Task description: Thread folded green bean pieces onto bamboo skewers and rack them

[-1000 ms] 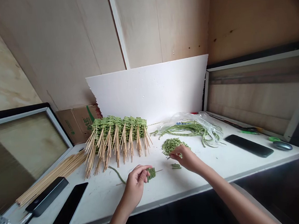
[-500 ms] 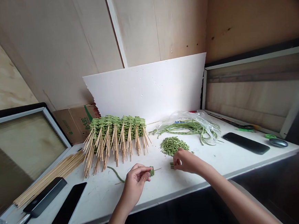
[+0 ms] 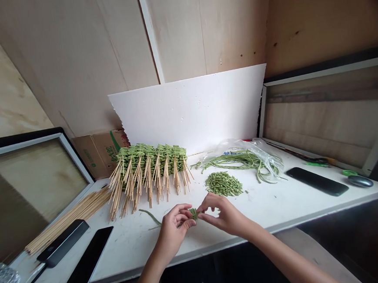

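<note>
Green bean pieces on skewer (image 3: 193, 213) | left hand (image 3: 173, 224) pinches it just above table (image 3: 279, 204) front | right hand (image 3: 226, 215) has left cut pile (image 3: 223, 183), now pinches skewer tip | hands together; probably one more piece goes on.

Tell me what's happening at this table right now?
A person's left hand and right hand meet near the front edge of the white table, both pinching a small bean skewer threaded with short green pieces. Behind them lies a pile of cut bean pieces, then long beans on a plastic bag. Finished skewers are stacked to the left, with bare sticks beyond.
</note>
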Motion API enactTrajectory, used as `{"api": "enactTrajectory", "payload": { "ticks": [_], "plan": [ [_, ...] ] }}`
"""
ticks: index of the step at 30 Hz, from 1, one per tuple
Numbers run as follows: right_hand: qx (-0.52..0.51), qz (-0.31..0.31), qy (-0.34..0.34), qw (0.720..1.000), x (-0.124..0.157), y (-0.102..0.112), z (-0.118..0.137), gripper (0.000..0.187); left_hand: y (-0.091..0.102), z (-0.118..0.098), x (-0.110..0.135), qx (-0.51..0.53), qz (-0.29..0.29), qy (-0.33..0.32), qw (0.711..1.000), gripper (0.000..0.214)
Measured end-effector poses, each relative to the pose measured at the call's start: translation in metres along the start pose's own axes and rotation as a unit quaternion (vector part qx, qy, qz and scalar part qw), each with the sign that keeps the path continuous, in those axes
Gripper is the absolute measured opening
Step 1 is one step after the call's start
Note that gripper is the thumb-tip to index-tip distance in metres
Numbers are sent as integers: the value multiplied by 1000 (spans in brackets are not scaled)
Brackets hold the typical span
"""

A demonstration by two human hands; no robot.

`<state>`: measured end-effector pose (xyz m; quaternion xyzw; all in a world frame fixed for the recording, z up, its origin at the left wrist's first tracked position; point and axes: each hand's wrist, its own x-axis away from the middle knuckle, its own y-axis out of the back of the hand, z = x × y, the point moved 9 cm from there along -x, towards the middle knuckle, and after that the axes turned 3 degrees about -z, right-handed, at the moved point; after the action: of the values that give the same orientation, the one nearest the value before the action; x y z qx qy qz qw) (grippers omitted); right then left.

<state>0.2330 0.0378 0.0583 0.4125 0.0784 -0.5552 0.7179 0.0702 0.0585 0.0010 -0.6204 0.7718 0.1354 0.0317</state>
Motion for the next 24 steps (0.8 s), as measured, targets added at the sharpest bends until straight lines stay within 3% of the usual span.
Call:
{"api": "enactTrajectory", "payload": {
  "ticks": [5,9,17,24],
  "plan": [
    [11,-26,-18,999,-1,13,-3,11,8,-12,-2,-113,-3,-61,992,21],
    [29,-15,17,999,0,7,2,15,8,-20,0,-146,-24,-100,984,18],
    [38,-19,56,998,2,-11,0,15,-3,-26,5,-157,-6,-120,980,20],
    [-33,-57,35,997,7,-13,8,14,-12,-39,11,-139,11,-142,980,23]
  ]
}}
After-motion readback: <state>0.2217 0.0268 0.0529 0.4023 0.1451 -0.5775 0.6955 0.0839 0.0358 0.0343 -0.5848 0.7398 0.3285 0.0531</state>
